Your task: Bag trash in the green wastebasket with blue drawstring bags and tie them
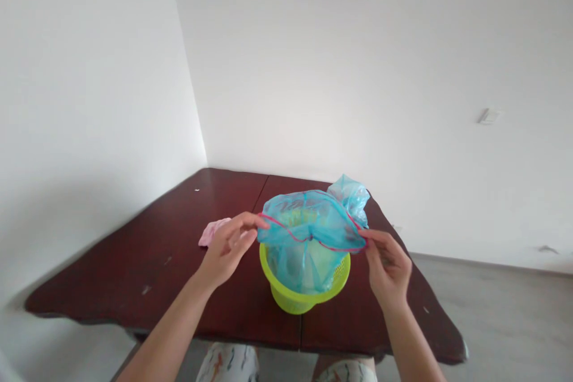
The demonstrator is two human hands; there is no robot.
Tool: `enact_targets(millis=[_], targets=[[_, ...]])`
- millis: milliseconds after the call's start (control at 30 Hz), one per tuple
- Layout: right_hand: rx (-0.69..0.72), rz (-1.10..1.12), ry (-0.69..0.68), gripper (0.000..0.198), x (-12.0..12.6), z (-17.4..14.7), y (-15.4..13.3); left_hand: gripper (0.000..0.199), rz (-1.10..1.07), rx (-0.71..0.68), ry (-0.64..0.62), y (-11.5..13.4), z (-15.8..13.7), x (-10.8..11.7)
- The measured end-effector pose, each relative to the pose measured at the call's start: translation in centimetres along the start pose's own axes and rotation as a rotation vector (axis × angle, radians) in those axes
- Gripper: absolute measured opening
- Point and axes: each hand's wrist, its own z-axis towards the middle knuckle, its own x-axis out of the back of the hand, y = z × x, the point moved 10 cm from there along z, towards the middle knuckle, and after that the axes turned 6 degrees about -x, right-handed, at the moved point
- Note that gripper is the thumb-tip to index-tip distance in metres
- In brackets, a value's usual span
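Observation:
A translucent blue drawstring garbage bag (308,239) with a pink cord along its mouth is stretched between my hands. My left hand (230,245) pinches its left edge between thumb and fingers. At the opposite edge, my right hand (388,262) grips the corner where the pink cord runs. The lower part of the bag hangs inside a yellow-green plastic basket (290,304) with perforated sides, which stands upright near the table's front edge. The bag's mouth is above the basket's rim, and the far rim shows only through the film.
The dark red wooden table (179,274) has a seam down its middle. A crumpled pink cloth (211,231) lies beyond my left hand. Another bunched blue plastic bag (351,194) sits at the back right. White walls (358,83) border the table behind and at left.

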Motion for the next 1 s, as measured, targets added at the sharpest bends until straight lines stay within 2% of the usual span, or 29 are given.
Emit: enact_targets(millis=[67, 133, 233, 300, 400, 467, 533, 633, 733, 800, 1000], targets=[[-0.072, 0.003, -0.05, 0.024, 1.6, -3.1, -0.5, 0.048, 0.003, 0.06, -0.065, 0.2, -3.7, 0.2], [-0.162, -0.003, -0.091, 0.024, 2.5, -5.9, -0.2, 0.061, 0.025, 0.198, -0.187, -0.7, -6.9, -0.3], [-0.326, -0.025, -0.12, 0.03, 2.5, -8.7, 1.7, 0.067, 0.138, 0.431, -0.344, -2.8, -10.3, -0.9], [-0.421, -0.06, -0.168, 0.039, 1.7, -9.8, 3.4, 0.066, 0.255, 0.516, -0.358, -3.9, -11.1, -0.4], [-0.511, -0.146, -0.295, 0.044, 0.2, -10.7, 5.5, 0.064, 0.422, 0.573, -0.283, -5.4, -11.0, 1.1], [-0.526, -0.221, -0.36, 0.042, -0.1, -10.9, 6.1, 0.061, 0.439, 0.603, -0.225, -6.6, -10.9, 1.8], [-0.52, -0.257, -0.389, 0.044, -0.1, -11.0, 6.1, 0.059, 0.336, 0.619, -0.167, -7.9, -11.0, 1.7], [-0.528, -0.177, -0.394, 0.046, -0.3, -11.2, 5.6, 0.064, 0.098, 0.674, -0.085, -10.3, -11.8, 0.5], [-0.545, -0.085, -0.366, 0.043, -0.2, -11.2, 5.6, 0.074, -0.057, 0.752, -0.014, -12.3, -13.0, -0.5], [-0.547, -0.076, -0.33, 0.039, 0.4, -10.9, 5.9, 0.076, -0.156, 0.755, 0.048, -12.6, -13.2, -0.6], [-0.441, -0.277, -0.097, 0.03, 4.7, -9.0, 5.6, 0.049, -0.631, 0.72, 0.369, -10.3, -12.7, 2.0]])
